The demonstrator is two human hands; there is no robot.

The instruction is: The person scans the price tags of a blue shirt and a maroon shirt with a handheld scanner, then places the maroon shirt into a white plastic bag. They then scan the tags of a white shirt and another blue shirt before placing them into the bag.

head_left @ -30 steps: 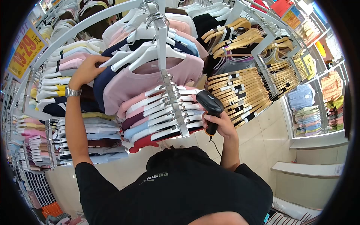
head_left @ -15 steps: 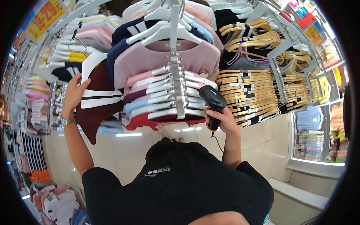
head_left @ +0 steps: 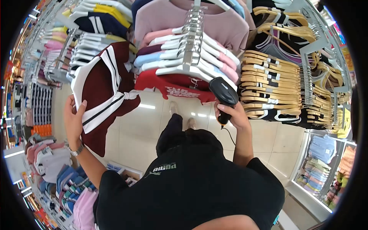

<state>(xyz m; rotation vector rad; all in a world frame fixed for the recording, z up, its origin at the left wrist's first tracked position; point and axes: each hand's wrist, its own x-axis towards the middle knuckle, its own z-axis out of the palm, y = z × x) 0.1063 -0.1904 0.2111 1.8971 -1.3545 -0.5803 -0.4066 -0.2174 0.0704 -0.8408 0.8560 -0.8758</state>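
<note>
My left hand (head_left: 74, 119) is closed on the edge of a maroon top (head_left: 96, 89) at the left. The top has white collar bands with dark stripes, knotted at the front, and sits on a white hanger (head_left: 79, 81). In my right hand (head_left: 238, 116) is a black barcode scanner (head_left: 224, 92), its head pointing up and left and its cord trailing down. Between my hands hangs a rack of tops, with a red top (head_left: 180, 89) nearest me and a mauve top (head_left: 168, 19) farther back.
Wooden hangers (head_left: 270, 84) with dark garments fill the rack on the right. Navy and yellow tops (head_left: 101, 23) hang at the back left. A display of pink and blue clothes (head_left: 63, 172) stands at the lower left. Tiled floor (head_left: 134, 132) shows below the rack.
The maroon top has come away from the rack and turned toward me, showing more of its front and knot. The view has shifted, showing my feet more fully. The scanner stays in my right hand.
</note>
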